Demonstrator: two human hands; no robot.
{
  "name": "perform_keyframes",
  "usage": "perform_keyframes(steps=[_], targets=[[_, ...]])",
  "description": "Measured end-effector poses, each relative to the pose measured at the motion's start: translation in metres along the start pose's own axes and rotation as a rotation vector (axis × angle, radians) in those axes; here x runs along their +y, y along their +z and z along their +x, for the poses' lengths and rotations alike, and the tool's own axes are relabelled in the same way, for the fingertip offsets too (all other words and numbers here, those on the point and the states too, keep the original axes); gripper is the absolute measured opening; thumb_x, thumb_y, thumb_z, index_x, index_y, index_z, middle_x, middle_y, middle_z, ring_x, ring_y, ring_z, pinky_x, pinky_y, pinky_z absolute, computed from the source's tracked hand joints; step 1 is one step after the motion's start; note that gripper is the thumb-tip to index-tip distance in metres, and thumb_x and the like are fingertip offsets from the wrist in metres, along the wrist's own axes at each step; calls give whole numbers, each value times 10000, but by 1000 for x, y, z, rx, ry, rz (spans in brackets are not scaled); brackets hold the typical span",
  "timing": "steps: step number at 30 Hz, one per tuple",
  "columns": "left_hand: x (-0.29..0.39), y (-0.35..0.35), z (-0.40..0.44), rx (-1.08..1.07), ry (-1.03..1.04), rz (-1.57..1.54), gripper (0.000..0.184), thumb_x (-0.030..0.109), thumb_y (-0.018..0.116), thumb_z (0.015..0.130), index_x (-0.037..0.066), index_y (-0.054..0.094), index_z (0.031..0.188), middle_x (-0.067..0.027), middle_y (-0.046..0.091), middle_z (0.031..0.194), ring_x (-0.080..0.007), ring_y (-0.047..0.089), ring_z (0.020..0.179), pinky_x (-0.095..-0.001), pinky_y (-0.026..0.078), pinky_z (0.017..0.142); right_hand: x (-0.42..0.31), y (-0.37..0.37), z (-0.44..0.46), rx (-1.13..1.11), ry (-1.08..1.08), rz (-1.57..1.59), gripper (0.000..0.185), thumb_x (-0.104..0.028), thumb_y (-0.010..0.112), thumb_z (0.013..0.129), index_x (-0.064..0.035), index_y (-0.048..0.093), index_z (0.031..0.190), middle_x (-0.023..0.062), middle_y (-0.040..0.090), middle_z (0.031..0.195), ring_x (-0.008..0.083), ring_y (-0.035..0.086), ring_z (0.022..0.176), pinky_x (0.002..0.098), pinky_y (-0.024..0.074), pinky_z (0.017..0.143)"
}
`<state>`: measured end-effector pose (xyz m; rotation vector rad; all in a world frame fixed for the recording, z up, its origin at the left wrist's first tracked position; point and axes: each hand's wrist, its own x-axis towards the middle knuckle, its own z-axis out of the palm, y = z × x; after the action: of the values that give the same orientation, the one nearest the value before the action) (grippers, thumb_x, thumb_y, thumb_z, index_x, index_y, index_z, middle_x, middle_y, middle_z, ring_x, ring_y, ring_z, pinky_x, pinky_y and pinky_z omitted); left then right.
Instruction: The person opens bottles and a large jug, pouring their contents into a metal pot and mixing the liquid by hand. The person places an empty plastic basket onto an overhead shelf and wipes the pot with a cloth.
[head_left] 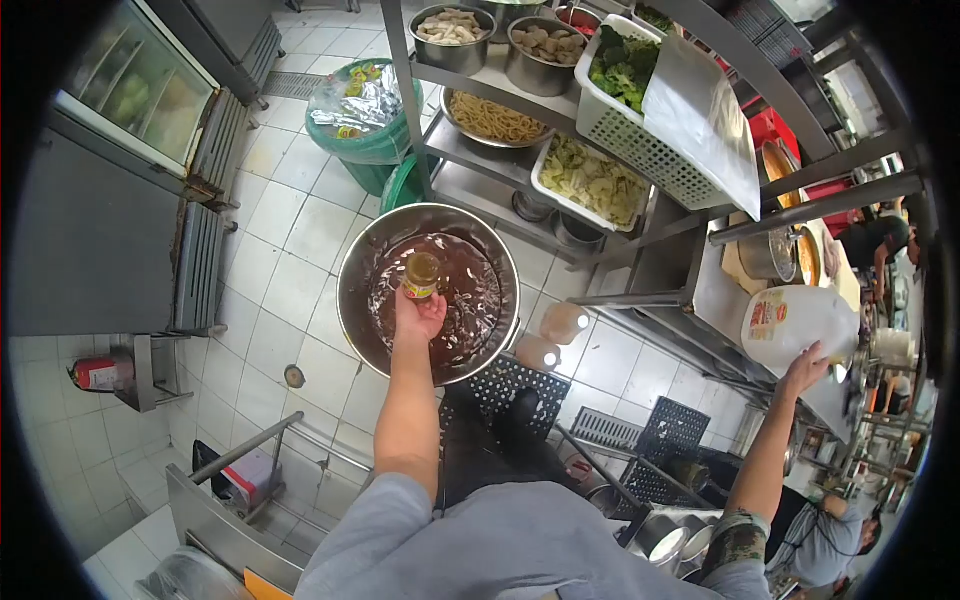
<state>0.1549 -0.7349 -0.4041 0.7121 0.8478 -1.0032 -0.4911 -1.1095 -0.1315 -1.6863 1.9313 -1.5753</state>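
My left hand (422,318) is closed around a small labelled jar (422,272) with brownish-olive contents. It holds the jar above a large steel pot (351,262) of dark reddish-brown liquid flecked with pale bits. Out to the right, my right hand (803,370) grips a big translucent plastic jug (798,328) with a label, near the edge of a steel counter. Part of the jug's grip is hidden by the fingers.
Steel shelves hold a basket of broccoli (622,68), a tray of cut cabbage (592,185) and a bowl of noodles (492,116). A green lined bin (372,160) stands beyond the pot. Two plastic jugs (552,335) sit on the floor. People work at right.
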Motion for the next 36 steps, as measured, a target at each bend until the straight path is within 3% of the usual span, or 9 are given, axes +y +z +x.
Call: perform_keyframes(steps=[6, 10, 12, 14, 15, 18, 19, 28, 36], targets=[[11, -9, -4, -1, -21, -42, 503, 545, 454, 974, 84, 654, 941, -48, 685, 799, -163, 636, 648, -321, 554, 693, -15, -6, -15, -2, -58, -17, 508, -353, 566, 1032, 69, 481, 1302, 179, 639, 1122, 229, 618, 958, 382, 500, 854], [21, -16, -6, -195, -38, -11, 326, 398, 576, 929, 77, 639, 930, -60, 666, 771, -157, 626, 636, -292, 544, 646, -9, -8, -17, 2, -78, -123, 526, -347, 561, 1034, 63, 460, 1347, 174, 636, 1118, 215, 609, 934, 362, 492, 838], [22, -25, -10, -425, -46, -4, 190, 261, 608, 883, 71, 611, 894, -55, 637, 742, -161, 627, 640, -280, 533, 607, 10, -21, -9, 16, 13, -166, 503, -338, 560, 1036, 39, 450, 1350, 136, 622, 1049, 183, 567, 886, 341, 475, 834], [26, -10, -31, -268, -56, 35, 134, 44, 642, 830, 85, 607, 953, -36, 576, 730, -157, 517, 539, -280, 458, 508, 1, -27, -19, 59, 74, -86, 559, -381, 573, 1024, 31, 422, 1370, 102, 598, 1004, 185, 540, 889, 347, 456, 850], [30, -24, -12, -414, -14, 76, 108, 124, 650, 853, 84, 626, 950, -29, 605, 724, -145, 518, 530, -275, 472, 520, -18, -24, -28, 106, 29, -58, 621, -404, 584, 1015, 24, 388, 1421, 124, 603, 1035, 214, 560, 904, 358, 466, 865], [24, -3, -39, -12, -9, 66, 268, 381, 658, 885, 115, 648, 914, -28, 658, 738, -138, 589, 583, -259, 497, 553, -1, -27, -32, 201, 78, -70, 672, -382, 606, 1004, 34, 349, 1466, 199, 644, 1153, 283, 631, 1042, 374, 490, 910], [27, -15, -26, -89, -1, 81, 318, 444, 653, 882, 128, 651, 920, -24, 670, 749, -141, 588, 588, -269, 497, 566, -26, -33, -45, 216, 120, -85, 678, -381, 604, 1005, 40, 344, 1468, 206, 644, 1169, 289, 632, 1064, 378, 488, 924], [44, -20, -44, -60, 11, 283, 370, 503, 547, 904, 150, 625, 824, 7, 627, 656, -130, 588, 554, -298, 525, 561, -52, -60, -84, 299, 190, 78, 687, -337, 602, 1012, 60, 305, 1488, 202, 622, 1183, 245, 603, 1070, 357, 474, 952], [55, -33, -34, 155, 74, 453, 451, 555, 604, 861, 127, 598, 1002, -13, 627, 820, -163, 590, 653, -316, 517, 581, -61, -53, -127, 134, 221, 166, 633, -282, 596, 1018, 53, 321, 1479, 113, 623, 1043, 169, 584, 930, 316, 483, 861]])
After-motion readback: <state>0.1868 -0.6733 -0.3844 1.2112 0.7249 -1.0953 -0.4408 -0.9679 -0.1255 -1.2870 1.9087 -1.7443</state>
